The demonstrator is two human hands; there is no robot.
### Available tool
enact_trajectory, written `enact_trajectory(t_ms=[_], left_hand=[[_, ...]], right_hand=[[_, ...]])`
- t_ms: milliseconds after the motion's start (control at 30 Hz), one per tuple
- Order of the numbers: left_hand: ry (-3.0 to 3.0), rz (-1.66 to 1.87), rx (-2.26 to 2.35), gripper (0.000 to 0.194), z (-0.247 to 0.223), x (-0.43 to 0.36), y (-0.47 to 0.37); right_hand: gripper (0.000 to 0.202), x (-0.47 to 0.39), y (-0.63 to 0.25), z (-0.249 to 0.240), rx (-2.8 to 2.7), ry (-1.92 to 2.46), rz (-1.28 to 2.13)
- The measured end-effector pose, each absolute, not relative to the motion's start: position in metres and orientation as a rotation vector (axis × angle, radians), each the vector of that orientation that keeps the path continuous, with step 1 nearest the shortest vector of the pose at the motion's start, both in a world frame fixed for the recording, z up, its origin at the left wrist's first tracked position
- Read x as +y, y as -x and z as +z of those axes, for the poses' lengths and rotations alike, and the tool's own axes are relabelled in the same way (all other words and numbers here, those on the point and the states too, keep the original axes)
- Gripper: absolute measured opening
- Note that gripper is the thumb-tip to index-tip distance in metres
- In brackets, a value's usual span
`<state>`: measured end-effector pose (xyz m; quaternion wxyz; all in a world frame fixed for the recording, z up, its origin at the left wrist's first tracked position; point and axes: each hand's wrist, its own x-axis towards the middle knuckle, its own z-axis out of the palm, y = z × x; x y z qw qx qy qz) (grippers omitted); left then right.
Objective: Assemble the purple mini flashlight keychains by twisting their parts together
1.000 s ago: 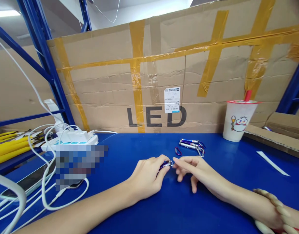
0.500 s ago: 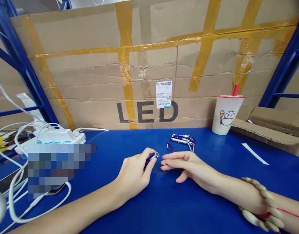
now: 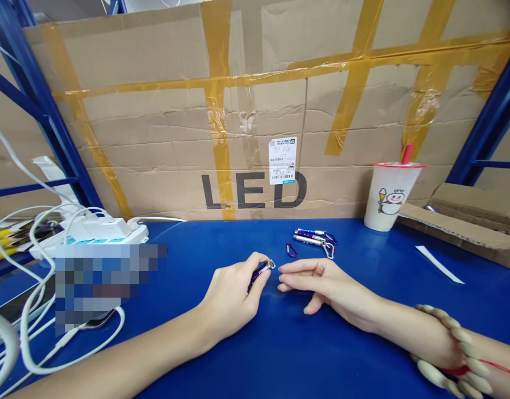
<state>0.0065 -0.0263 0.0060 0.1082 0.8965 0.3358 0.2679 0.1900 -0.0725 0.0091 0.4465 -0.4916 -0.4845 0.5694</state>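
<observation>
Pinching a dark purple tube (image 3: 258,272) in the left hand (image 3: 236,288), with fingers bending over its upper side and the thumb pressing from below. Tilting the tube up toward the right, letting its silver end loop (image 3: 272,265) poke out past the fingertips. Reaching in with the left forearm from the lower left, keeping the wrist nearly in line with it.

Holding the right hand (image 3: 327,282) open and loosely spread, gripping nothing, with the foremost fingertips pointing left, near the silver loop but apart from it. Letting one lower digit angle down, away from the others. Slanting the right forearm in from the lower right, wearing a beaded bracelet (image 3: 463,346) with a red cord at the wrist. Hovering or touching down on the blue tabletop (image 3: 255,354) with the right hand: not telling clearly.

Lying just beyond the right hand: a small cluster with a blue tube (image 3: 311,231), a silver tube (image 3: 307,240) and a silver clip (image 3: 330,251). Lying just left of it: a dark red carabiner (image 3: 289,250). Standing upright farther right: a drink cup (image 3: 388,199), near an open cardboard box (image 3: 467,230) and a white strip (image 3: 440,265).
</observation>
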Motion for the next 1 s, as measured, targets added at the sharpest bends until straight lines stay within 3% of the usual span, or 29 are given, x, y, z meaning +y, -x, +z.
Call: enact_trajectory(t_ms=[1000], left_hand=[[-2.648, 0.734, 0.995, 0.022, 0.0078, -0.0270, -0.0067]], right_hand=[[0.033, -0.0725, -0.1918, 0.0070, -1.229, 1.182, 1.454]])
